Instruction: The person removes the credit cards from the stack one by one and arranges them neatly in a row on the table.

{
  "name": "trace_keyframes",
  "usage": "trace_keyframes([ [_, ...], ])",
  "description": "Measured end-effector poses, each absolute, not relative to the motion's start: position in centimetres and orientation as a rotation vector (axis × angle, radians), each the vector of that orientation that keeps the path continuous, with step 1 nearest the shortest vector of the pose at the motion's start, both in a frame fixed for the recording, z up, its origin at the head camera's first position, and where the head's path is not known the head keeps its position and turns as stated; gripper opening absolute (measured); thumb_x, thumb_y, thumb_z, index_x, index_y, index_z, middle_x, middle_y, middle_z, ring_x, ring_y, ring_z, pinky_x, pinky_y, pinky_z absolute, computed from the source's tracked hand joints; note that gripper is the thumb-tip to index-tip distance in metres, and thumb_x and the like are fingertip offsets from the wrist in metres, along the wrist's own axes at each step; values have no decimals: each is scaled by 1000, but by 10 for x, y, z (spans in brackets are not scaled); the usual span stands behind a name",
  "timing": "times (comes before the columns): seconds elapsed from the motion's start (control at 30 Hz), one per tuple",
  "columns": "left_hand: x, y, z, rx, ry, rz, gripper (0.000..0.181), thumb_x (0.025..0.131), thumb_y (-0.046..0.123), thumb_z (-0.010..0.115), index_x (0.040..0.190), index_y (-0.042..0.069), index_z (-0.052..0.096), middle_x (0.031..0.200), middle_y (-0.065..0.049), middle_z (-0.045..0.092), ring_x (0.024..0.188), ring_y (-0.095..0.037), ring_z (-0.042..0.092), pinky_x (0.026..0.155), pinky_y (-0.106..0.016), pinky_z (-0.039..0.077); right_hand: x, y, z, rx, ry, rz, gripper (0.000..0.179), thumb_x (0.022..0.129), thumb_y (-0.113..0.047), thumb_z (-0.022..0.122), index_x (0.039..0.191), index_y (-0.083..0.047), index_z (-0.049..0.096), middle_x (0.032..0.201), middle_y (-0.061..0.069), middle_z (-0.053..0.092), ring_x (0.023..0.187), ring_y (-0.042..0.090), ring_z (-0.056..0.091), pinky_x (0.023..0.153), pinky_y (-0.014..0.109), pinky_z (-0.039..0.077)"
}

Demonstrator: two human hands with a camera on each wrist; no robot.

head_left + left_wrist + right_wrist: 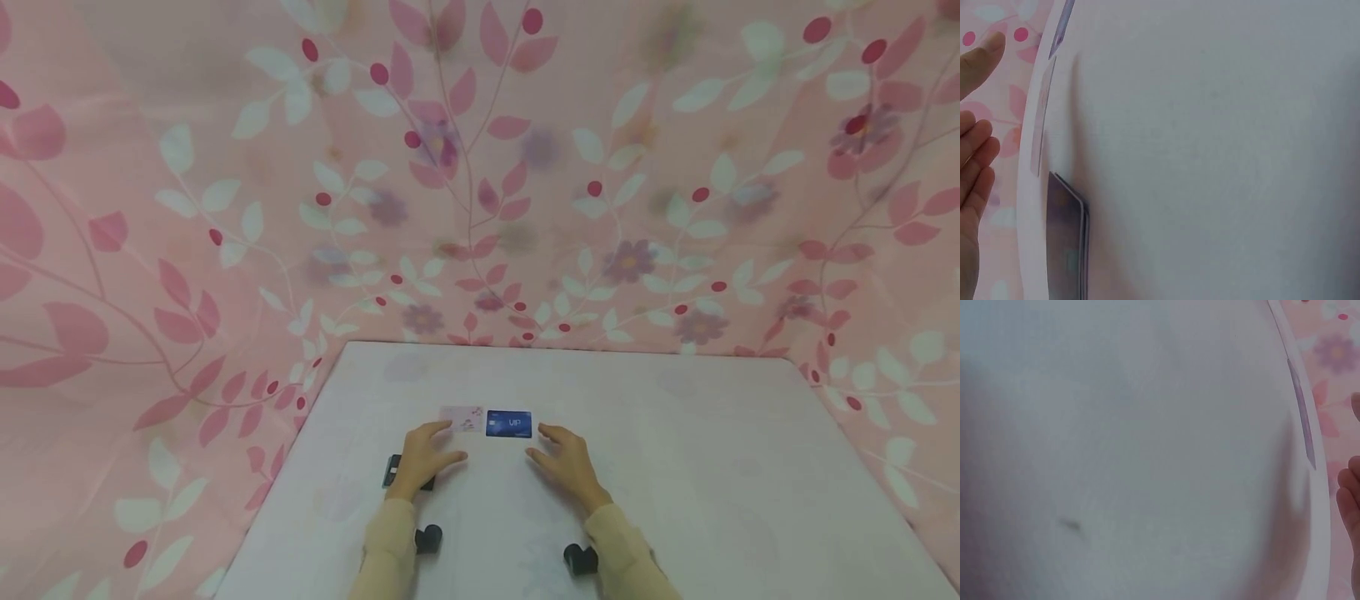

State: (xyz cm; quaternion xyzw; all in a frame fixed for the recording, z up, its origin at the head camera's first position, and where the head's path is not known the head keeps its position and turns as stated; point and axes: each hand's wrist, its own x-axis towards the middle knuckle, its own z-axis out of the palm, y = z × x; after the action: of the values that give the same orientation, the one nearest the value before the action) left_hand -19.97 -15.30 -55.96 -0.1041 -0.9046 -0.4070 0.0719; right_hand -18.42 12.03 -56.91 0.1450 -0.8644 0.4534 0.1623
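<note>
Two cards lie side by side, flat on the white table: a pale pink flowered card [462, 419] on the left and a blue VIP card [509, 423] on the right. My left hand [422, 460] is by the pink card, thumb and fingers spread apart and nothing in its grasp. To the right of the blue card, my right hand [567, 462] has its fingers parted, also holding nothing. A dark flat item [391, 472] lies partly hidden beneath the left wrist; the left wrist view shows it as a dark, layered, wallet-like piece [1065, 244].
The white tabletop [712, 467] spreads around both hands. Pink floral cloth [480, 208] hangs behind the table and at its sides. Small black devices sit at the left wrist [429, 539] and the right wrist [580, 560].
</note>
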Motion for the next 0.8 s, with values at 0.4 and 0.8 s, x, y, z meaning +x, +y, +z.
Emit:
trace_keyframes([
  [0.4,-186,-159,-552,-307,-2716,-1299,62,64,29,86,114,-1,65,115,-20,64,113,-41,56,95,-54,44,-174,111,-566,459,-2424,1339,43,72,-12,79,106,10,65,102,20,68,94,35,66,82,47,53],
  [0.8,-175,-166,-558,-389,-2550,-1283,61,59,22,89,107,-7,66,106,-23,66,103,-41,61,90,-51,49,-166,103,-570,459,-2425,1348,43,72,-12,80,108,7,65,105,18,68,96,32,66,83,43,54],
])
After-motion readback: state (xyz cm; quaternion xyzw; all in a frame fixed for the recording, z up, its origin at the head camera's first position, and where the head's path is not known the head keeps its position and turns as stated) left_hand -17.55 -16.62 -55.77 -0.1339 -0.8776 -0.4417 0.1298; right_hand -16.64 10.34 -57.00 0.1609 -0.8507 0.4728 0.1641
